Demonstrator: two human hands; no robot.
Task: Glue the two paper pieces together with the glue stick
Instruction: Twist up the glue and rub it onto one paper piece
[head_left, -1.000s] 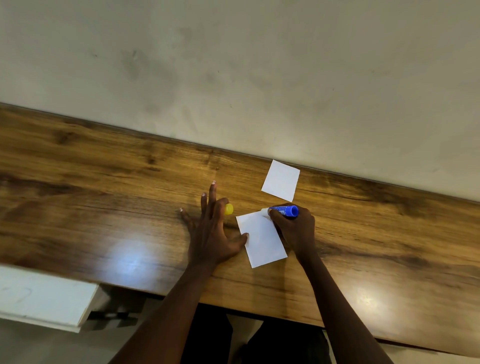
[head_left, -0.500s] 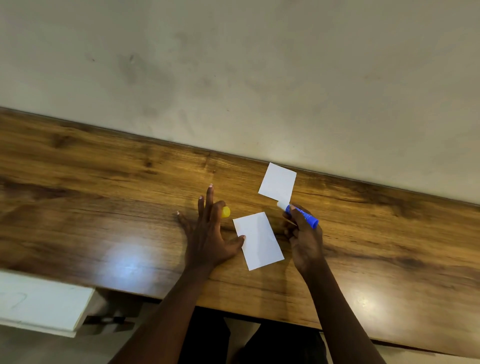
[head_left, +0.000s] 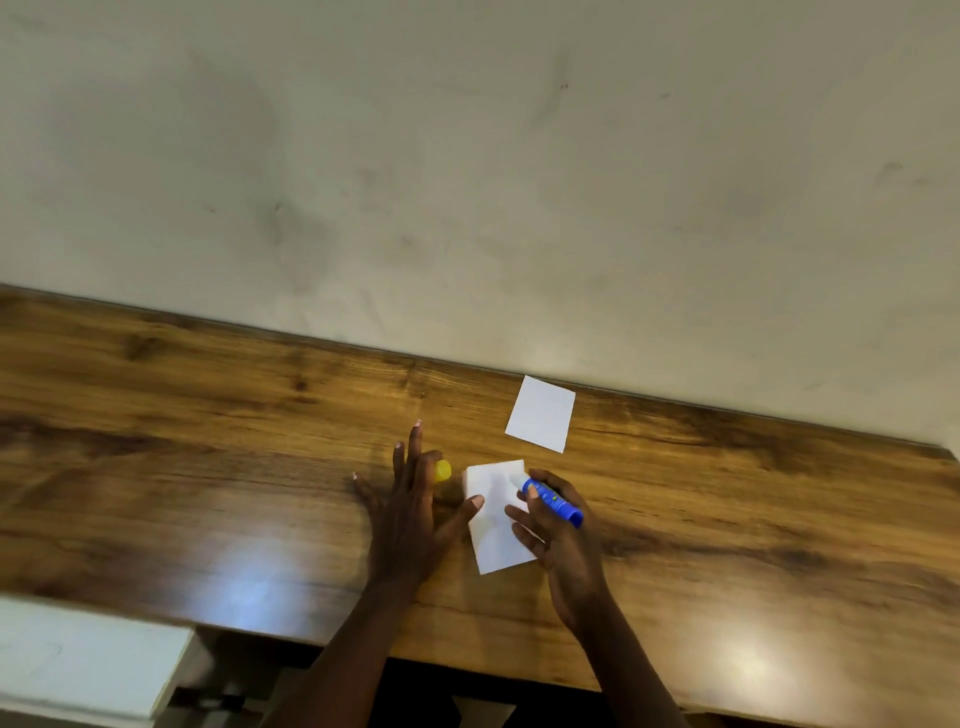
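A white paper piece (head_left: 493, 525) lies flat on the wooden table (head_left: 208, 467) near its front edge. My right hand (head_left: 558, 540) holds the blue glue stick (head_left: 551, 502), its tip pointing at the paper's upper right part, with fingers resting on the paper's right side. My left hand (head_left: 410, 514) lies flat with fingers spread, and its thumb presses the paper's left edge. A yellow cap (head_left: 443, 470) sits beside my left index finger. The second white paper piece (head_left: 541, 413) lies farther back, close to the wall.
A pale wall (head_left: 467, 182) rises directly behind the table's back edge. A white board-like object (head_left: 88, 660) sits lower left, below the table's front edge. Bright light reflections show on the tabletop.
My right hand brought the glue stick back from near the far paper down onto the near paper. My left hand has stayed put, holding that paper.
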